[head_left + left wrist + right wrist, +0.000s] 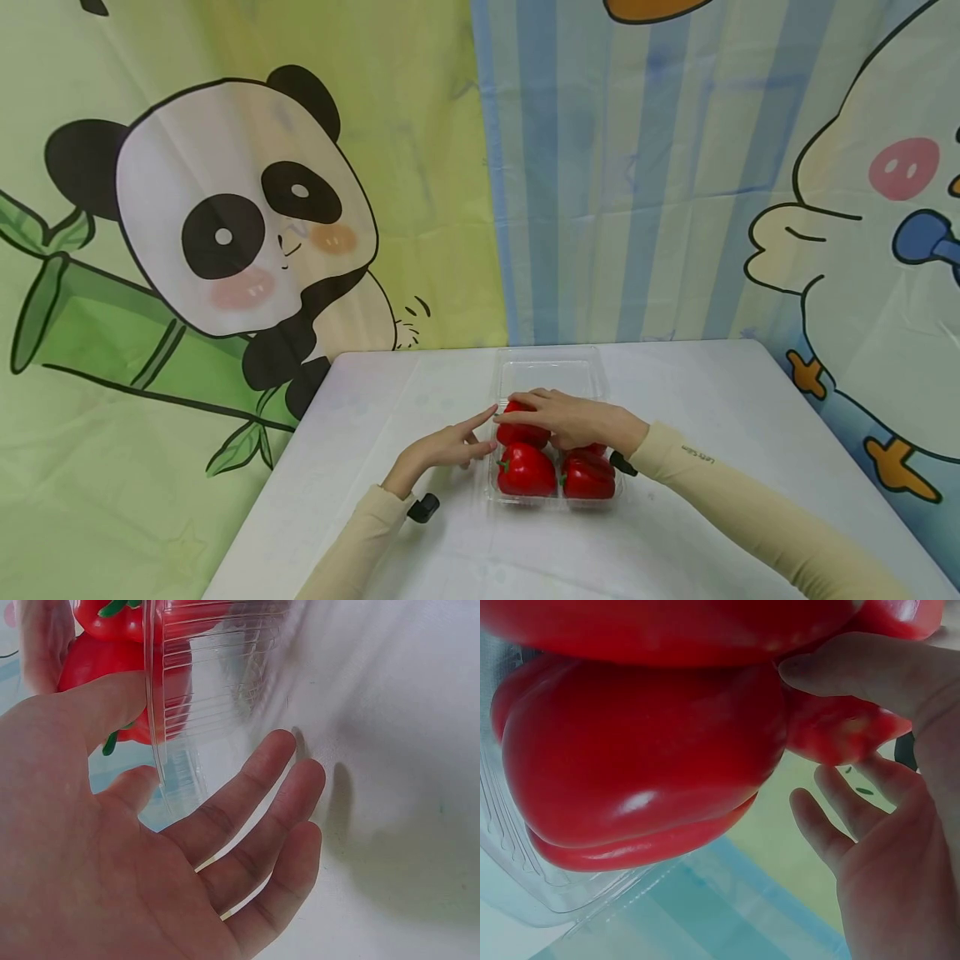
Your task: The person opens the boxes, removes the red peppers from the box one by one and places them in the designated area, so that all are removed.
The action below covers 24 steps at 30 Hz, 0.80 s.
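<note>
Several red bell peppers sit in a clear plastic clamshell box (489, 487); its lid (551, 371) lies open at the back. My right hand (572, 418) reaches over the box and holds the far-left bell pepper (522, 435). In the right wrist view this pepper (832, 731) shows between the thumb and the fingers, with another bell pepper (645, 750) close beside it. My left hand (447, 446) is at the box's left side, its thumb and index finger at the rim (154, 682). The other left fingers (262, 847) extend loosely below, holding nothing.
Near the box's front are a front-left bell pepper (527, 471) and a front-right bell pepper (588, 477). The white table (697, 400) extends around the box. Behind it hangs a printed curtain (420, 167) with a panda.
</note>
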Motion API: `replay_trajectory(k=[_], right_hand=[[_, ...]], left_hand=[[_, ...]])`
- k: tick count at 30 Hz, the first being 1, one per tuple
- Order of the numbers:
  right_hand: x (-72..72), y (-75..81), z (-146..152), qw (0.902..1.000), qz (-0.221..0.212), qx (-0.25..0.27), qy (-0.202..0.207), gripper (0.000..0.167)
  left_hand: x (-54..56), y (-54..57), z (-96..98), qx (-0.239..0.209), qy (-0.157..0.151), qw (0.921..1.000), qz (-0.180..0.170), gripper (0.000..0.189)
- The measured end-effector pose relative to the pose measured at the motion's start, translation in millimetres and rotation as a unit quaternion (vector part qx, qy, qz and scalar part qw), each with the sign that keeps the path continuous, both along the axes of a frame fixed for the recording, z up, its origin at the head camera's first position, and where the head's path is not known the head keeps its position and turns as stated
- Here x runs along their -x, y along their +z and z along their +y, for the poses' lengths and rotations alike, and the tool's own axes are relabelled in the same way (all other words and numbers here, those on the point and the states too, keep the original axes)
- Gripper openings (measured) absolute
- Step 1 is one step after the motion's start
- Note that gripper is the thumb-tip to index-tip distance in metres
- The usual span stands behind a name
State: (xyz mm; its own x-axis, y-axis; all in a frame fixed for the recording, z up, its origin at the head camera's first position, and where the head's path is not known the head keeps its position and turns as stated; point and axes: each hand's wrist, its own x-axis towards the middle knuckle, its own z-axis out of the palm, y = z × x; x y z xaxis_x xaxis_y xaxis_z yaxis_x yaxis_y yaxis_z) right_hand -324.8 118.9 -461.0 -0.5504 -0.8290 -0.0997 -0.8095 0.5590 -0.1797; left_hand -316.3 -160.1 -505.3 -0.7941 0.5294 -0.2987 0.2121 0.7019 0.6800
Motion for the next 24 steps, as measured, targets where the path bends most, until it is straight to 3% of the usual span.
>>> replay_trajectory(k=[24], right_hand=[[-1.6, 5.6, 2.9, 0.9996, -0.016, 0.011, -0.021, 0.104]], left_hand=[[0.9, 0.8, 0.2, 0.004, 0.004, 1.0000, -0.002, 0.076]])
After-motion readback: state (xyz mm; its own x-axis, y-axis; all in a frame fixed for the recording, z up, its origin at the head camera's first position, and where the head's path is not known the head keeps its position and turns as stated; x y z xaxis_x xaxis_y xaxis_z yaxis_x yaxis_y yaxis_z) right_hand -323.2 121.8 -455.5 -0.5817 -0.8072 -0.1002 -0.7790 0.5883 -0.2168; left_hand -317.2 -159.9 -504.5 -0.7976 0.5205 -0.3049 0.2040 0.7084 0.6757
